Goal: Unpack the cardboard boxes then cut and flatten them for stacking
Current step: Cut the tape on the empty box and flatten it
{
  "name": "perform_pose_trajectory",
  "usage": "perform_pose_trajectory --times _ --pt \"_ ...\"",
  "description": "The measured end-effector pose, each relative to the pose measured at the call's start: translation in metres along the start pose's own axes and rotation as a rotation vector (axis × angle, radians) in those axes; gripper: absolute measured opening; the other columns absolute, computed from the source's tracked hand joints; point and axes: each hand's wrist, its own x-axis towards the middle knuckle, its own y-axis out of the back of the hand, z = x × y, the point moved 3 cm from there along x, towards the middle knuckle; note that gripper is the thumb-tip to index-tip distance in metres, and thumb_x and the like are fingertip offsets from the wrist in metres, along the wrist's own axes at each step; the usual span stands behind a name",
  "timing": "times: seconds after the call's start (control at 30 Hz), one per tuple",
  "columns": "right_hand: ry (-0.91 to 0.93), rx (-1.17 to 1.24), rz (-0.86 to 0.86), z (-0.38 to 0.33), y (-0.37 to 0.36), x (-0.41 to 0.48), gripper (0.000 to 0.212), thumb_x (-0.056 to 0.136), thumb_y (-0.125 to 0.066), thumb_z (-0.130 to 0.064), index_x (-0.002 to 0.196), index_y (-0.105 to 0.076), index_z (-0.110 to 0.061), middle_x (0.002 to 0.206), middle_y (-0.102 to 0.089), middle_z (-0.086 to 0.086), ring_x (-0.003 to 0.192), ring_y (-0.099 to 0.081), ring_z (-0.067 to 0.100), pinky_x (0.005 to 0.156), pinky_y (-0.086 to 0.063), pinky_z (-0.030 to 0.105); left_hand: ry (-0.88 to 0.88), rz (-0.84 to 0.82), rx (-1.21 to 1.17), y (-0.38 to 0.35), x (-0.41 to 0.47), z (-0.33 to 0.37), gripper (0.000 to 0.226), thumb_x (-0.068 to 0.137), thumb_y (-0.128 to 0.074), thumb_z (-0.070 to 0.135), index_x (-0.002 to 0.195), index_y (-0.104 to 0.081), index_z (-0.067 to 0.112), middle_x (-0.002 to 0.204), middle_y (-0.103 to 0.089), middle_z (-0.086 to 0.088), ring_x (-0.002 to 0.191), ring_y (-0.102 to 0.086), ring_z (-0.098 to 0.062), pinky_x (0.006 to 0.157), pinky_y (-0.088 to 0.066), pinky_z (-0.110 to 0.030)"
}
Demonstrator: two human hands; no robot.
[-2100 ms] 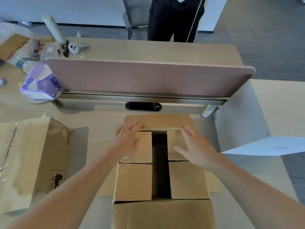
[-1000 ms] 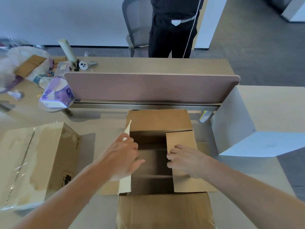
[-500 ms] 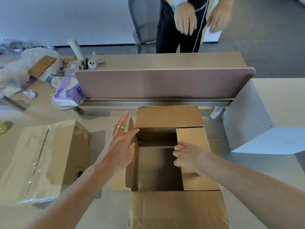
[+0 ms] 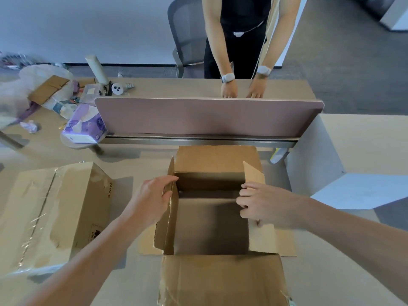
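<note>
An open brown cardboard box stands on the desk in front of me, its far and near outer flaps folded out flat. The inside looks dark and bare. My left hand rests with fairly straight fingers against the outside of the left inner flap, which stands nearly upright. My right hand has its fingers curled over the edge of the right inner flap and grips it; that flap leans outward. A second box, sealed with clear tape, lies to the left.
A pink divider panel runs across the desk behind the box. Another person stands beyond it with both hands on the far desk. A purple tissue pack and clutter sit at the far left. A white cabinet flanks the right.
Both inner flaps, closed two seconds ago, have swung up and outward. My left hand moved onto the upright left flap; my right hand pulled the right flap farther to the right.
</note>
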Motion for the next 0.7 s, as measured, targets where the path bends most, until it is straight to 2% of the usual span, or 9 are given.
perform_pose_trajectory --times 0.07,0.17,0.23,0.4,0.47,0.53,0.6,0.63,0.7 --pt "-0.072 0.05 0.061 0.011 0.002 -0.007 0.027 0.076 -0.083 -0.042 0.093 -0.07 -0.026 0.095 -0.06 -0.005 0.096 -0.058 0.019 0.104 -0.046 0.041 -0.085 -0.039 0.045 0.0 0.001 0.005 0.045 0.103 -0.055 0.014 0.146 -0.053 0.027 0.141 -0.061 0.003 0.126 -0.059 -0.013 0.099 -0.043 -0.017" --pt "-0.232 0.138 0.135 0.024 0.004 -0.012 0.019 0.082 -0.078 -0.043 0.09 -0.067 -0.03 0.09 -0.056 -0.009 0.086 -0.054 0.014 0.09 -0.048 0.036 -0.25 -0.147 0.142 0.0 -0.002 0.012 0.045 0.104 -0.055 0.017 0.146 -0.051 0.03 0.142 -0.059 0.006 0.122 -0.061 -0.012 0.096 -0.045 -0.013" --pt "-0.366 0.196 0.189 0.031 0.004 -0.014 0.016 0.085 -0.075 -0.042 0.089 -0.065 -0.029 0.087 -0.05 -0.011 0.083 -0.051 0.013 0.08 -0.042 0.032 -0.391 -0.197 0.261 -0.002 -0.006 0.015 0.049 0.104 -0.056 0.019 0.147 -0.048 0.038 0.149 -0.054 0.011 0.122 -0.061 -0.012 0.101 -0.05 -0.022" --pt "-0.693 0.299 0.209 0.041 0.003 -0.011 0.019 0.098 -0.058 -0.045 0.096 -0.06 -0.026 0.092 -0.044 -0.009 0.09 -0.04 0.014 0.084 -0.035 0.034 -0.533 -0.34 0.498 -0.013 -0.026 0.011 0.068 0.102 -0.051 0.005 0.155 -0.033 0.044 0.166 -0.02 0.021 0.134 -0.052 -0.016 0.106 -0.046 -0.033" --pt "-0.793 0.328 0.245 0.046 0.002 -0.01 0.02 0.097 -0.057 -0.046 0.09 -0.052 -0.028 0.089 -0.043 -0.009 0.09 -0.037 0.014 0.081 -0.032 0.035 -0.609 -0.315 0.529 -0.017 -0.035 -0.001 0.071 0.097 -0.062 0.008 0.154 -0.037 0.043 0.164 -0.027 0.018 0.136 -0.051 -0.014 0.107 -0.048 -0.033" --pt "-0.868 0.391 0.28 0.05 0.0 -0.009 0.021 0.097 -0.059 -0.044 0.088 -0.052 -0.026 0.086 -0.042 -0.009 0.09 -0.038 0.015 0.08 -0.033 0.035 -0.729 -0.191 0.498 -0.022 -0.042 -0.012 0.061 0.087 -0.075 0.01 0.141 -0.06 0.034 0.152 -0.051 0.012 0.123 -0.064 -0.013 0.089 -0.06 -0.031" --pt "-0.93 0.444 0.318 0.051 -0.002 -0.006 0.023 0.097 -0.06 -0.042 0.088 -0.055 -0.022 0.082 -0.043 -0.009 0.088 -0.042 0.017 0.078 -0.035 0.036 -0.836 -0.078 0.434 -0.027 -0.048 -0.025 0.035 0.099 -0.058 0.01 0.126 -0.072 0.025 0.139 -0.065 0.005 0.113 -0.07 -0.015 0.074 -0.063 -0.032" --pt "-0.955 0.444 0.328 0.051 -0.003 -0.005 0.025 0.097 -0.06 -0.042 0.085 -0.053 -0.021 0.079 -0.043 -0.009 0.085 -0.043 0.019 0.074 -0.034 0.035 -0.861 -0.048 0.413 -0.031 -0.049 -0.03 0.035 0.104 -0.047 0.013 0.125 -0.073 0.022 0.137 -0.066 0.003 0.114 -0.07 -0.016 0.076 -0.063 -0.034" --pt "-0.996 0.438 0.325 0.052 -0.002 -0.001 0.033 0.097 -0.06 -0.043 0.077 -0.047 -0.02 0.075 -0.044 -0.006 0.078 -0.045 0.022 0.067 -0.03 0.034 -0.868 -0.053 0.416 -0.04 -0.05 -0.042 0.033 0.103 -0.057 0.031 0.131 -0.068 0.019 0.143 -0.061 0.0 0.121 -0.065 -0.019 0.088 -0.061 -0.038"
